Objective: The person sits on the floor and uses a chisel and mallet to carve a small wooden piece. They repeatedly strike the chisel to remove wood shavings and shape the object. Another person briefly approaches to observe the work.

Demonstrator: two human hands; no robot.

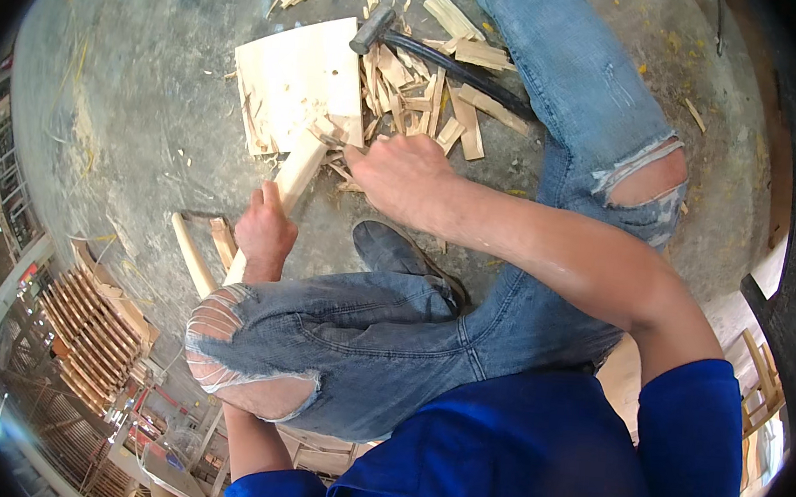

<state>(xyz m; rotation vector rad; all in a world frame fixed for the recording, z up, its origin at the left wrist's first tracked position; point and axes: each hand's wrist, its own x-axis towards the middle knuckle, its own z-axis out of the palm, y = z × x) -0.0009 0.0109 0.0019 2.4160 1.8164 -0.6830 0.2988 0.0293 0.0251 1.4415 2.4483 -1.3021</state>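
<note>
My left hand [266,229] is closed around a long pale wooden bar [301,168], which slants up from beside my left knee. The bar's far end rests over a flat light wooden board [290,72] on the floor. My right hand [404,176] is closed at that end, on a small dark metal blade [330,139] that touches the wood. Its fingers hide most of the tool, so its exact kind does not show. Shavings lie on the board around the bar's tip.
A hammer [374,32] with a black handle lies on split wood chips [401,90] right of the board. Left of my left hand is a wooden-handled tool [192,256] with a dark metal crosspiece. My shoe [398,251] stands near the chips. Stacked wooden slats [92,337] are at lower left.
</note>
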